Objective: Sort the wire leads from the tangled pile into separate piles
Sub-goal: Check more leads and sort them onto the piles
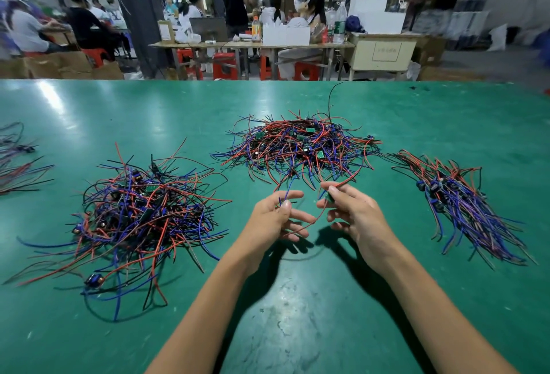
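A tangled pile of red, blue and black wire leads with small green boards lies at the table's middle. A looser pile spreads at the left, and a combed, aligned bundle lies at the right. Just in front of the middle pile, my right hand pinches a small green board with its wires between thumb and fingers. My left hand pinches the blue wire ends of the same lead, and a red wire loops between both hands.
The green table stretches wide around the piles. More wire leads lie at the far left edge. Beyond the far edge, people sit at benches with boxes, bottles and red stools.
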Action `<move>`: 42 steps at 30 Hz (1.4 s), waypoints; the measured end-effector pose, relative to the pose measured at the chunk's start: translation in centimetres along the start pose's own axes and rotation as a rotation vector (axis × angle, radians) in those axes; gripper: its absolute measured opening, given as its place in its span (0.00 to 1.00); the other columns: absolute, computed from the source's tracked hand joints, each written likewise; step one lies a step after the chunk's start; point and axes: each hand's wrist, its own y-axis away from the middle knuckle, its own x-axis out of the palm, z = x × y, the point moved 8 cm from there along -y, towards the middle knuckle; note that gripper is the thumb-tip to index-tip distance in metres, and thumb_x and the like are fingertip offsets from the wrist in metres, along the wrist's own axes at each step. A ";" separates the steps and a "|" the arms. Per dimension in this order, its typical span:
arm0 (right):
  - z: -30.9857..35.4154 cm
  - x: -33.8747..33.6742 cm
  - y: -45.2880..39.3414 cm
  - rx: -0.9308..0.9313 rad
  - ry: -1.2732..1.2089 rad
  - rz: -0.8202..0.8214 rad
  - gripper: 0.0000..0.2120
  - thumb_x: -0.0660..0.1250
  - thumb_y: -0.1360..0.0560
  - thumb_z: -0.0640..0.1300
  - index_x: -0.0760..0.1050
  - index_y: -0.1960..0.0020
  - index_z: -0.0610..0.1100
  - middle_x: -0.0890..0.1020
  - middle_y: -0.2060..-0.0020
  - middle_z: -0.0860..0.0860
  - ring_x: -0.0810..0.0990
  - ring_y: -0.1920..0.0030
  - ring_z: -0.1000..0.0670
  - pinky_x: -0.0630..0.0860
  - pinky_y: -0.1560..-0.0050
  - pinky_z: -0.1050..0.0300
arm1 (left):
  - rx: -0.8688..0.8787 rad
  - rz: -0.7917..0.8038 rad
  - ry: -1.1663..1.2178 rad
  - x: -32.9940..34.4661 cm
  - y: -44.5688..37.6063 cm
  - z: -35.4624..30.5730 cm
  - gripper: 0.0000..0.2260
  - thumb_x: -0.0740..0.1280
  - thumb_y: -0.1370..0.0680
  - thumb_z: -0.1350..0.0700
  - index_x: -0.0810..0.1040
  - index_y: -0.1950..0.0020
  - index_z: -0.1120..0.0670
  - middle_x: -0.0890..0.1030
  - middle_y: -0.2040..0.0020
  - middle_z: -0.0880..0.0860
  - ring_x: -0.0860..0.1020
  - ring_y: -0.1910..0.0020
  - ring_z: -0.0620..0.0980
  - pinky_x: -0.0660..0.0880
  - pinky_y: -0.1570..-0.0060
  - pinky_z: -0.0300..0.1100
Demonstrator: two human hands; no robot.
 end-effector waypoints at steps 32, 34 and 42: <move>0.3 0.8 0.3 -0.405 1.144 -0.131 0.20 0.64 0.20 0.53 0.71 0.29 0.51 0.70 0.39 0.52 0.66 0.38 0.49 0.67 0.34 0.48 | 0.367 -1.027 -0.702 -16.0 5.1 -15.1 0.15 0.62 0.20 0.67 0.80 0.35 0.61 0.84 0.51 0.62 0.82 0.52 0.58 0.78 0.46 0.52; -0.5 0.3 -0.2 -0.343 1.180 -0.125 0.20 0.64 0.20 0.53 0.71 0.29 0.51 0.70 0.38 0.51 0.66 0.36 0.48 0.65 0.34 0.50 | 0.183 -1.060 -0.957 -18.1 4.6 -14.8 0.14 0.62 0.23 0.70 0.80 0.40 0.63 0.82 0.47 0.67 0.79 0.45 0.65 0.74 0.43 0.56; -1.9 0.0 -1.4 -0.270 1.252 -0.124 0.20 0.61 0.20 0.57 0.70 0.30 0.55 0.69 0.36 0.52 0.64 0.35 0.48 0.60 0.36 0.52 | 0.031 -0.998 -1.416 -14.4 2.2 -10.8 0.19 0.69 0.24 0.55 0.74 0.34 0.57 0.65 0.28 0.64 0.60 0.28 0.61 0.56 0.32 0.56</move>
